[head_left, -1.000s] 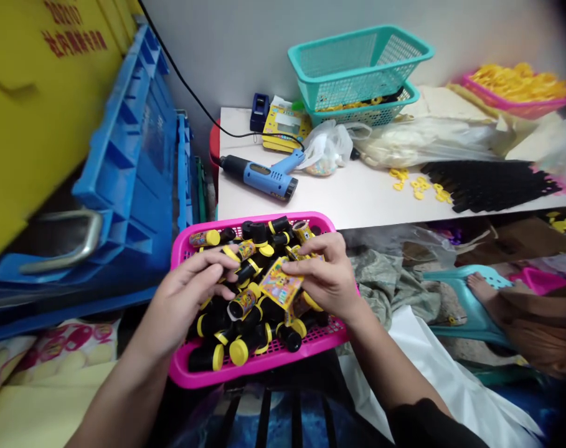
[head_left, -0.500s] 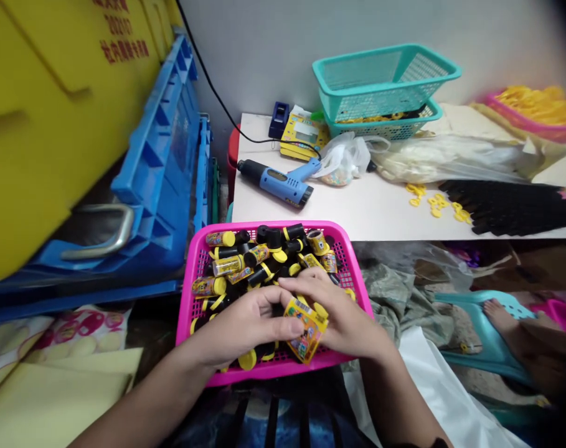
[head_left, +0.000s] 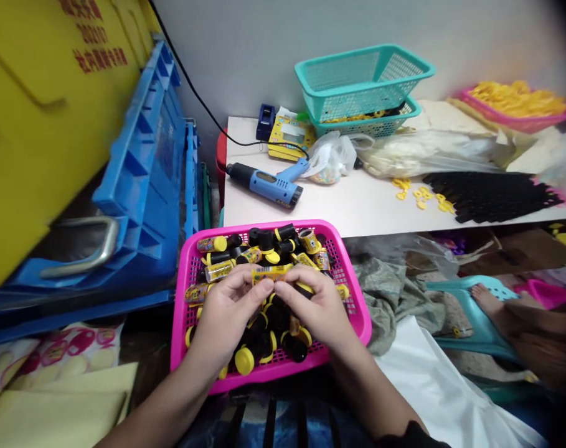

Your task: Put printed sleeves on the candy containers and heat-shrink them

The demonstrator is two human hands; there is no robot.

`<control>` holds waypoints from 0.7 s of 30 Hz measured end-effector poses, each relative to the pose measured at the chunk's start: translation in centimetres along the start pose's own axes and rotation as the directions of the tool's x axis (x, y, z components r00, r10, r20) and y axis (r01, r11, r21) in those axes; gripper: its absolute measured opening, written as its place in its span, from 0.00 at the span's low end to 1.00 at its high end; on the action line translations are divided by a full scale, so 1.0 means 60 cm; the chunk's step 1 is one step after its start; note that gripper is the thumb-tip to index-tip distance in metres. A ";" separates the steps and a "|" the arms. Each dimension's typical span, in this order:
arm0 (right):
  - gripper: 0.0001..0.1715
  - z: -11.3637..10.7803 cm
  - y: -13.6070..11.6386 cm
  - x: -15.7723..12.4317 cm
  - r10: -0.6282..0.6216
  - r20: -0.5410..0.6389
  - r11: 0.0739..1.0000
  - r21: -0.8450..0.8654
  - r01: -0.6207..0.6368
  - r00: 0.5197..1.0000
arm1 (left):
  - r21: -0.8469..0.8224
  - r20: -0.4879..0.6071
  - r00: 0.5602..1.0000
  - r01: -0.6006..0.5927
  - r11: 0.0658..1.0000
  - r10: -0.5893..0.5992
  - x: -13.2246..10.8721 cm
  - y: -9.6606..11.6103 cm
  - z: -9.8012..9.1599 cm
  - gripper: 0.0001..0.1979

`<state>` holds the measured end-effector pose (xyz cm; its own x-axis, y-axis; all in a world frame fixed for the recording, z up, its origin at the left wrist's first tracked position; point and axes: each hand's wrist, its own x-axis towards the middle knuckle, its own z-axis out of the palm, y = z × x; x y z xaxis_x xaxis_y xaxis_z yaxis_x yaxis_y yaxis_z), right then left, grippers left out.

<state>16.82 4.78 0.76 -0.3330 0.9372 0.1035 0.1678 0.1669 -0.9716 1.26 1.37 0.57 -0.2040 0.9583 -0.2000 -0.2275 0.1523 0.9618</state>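
Note:
A small yellow printed label (head_left: 271, 273) is held level between my two hands, over a pink mesh basket (head_left: 363, 320). My left hand (head_left: 233, 305) pinches its left end between thumb and fingers. At the other end, my right hand (head_left: 317, 305) grips it the same way, and the two thumbs nearly meet. The label looks bent or curled lengthwise; whether anything is inside it is hidden. Below and around the hands lie many small black tubes with yellow caps (head_left: 244, 361). Some of them wear printed sleeves, such as the wrapped tube (head_left: 220, 270) beside my left fingers.
On the white table (head_left: 348, 208) lie a blue heat gun (head_left: 273, 185), a plastic bag (head_left: 332, 162), yellow pieces (head_left: 421, 198) and a black bundle (head_left: 490, 194). Stacked green baskets (head_left: 362, 102) stand behind. Blue crates (head_left: 142, 174) rise at left. Another person's foot (head_left: 490, 305) rests on a turquoise stool (head_left: 464, 311).
The label was tilted, its printed face showing, between both hands lower in the basket. Both hands have lifted it, turned it level and drawn apart to its ends. The view has shifted slightly.

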 end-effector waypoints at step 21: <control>0.21 -0.067 0.016 0.004 0.130 0.043 0.853 0.505 -0.134 0.991 | 0.426 0.030 0.975 -0.212 0.880 0.221 0.004 0.020 -0.025 0.10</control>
<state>20.61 6.39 0.70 -0.3475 0.9371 -0.0333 -0.2812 -0.1380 -0.9497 -0.52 1.40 1.42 -0.2203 0.9752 0.0228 0.2486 0.0336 0.9680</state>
